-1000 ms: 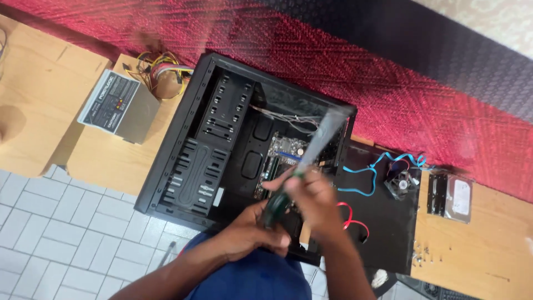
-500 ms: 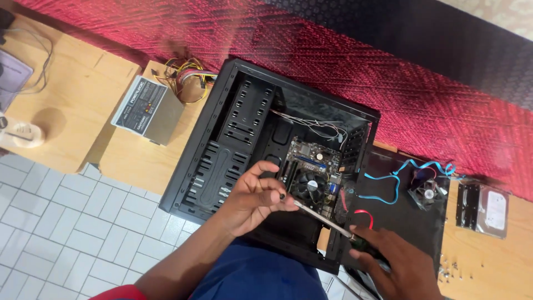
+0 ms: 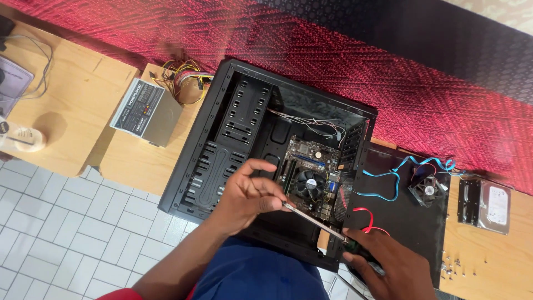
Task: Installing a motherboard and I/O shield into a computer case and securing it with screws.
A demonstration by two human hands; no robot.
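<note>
Case (image 3: 222, 139) left bay open; motherboard (image 3: 311, 175) and screwdriver shaft (image 3: 313, 221) block right half.

From my remote seat the view was bright and evenly lit by soft, daylight-like light. Shadows were faint, deepest inside the open black computer case (image 3: 244, 139). Mild glare sat on the wooden table (image 3: 72, 105). Focus was sharp across the centre; the red carpet (image 3: 344, 61) showed slight blur near the top.
</note>
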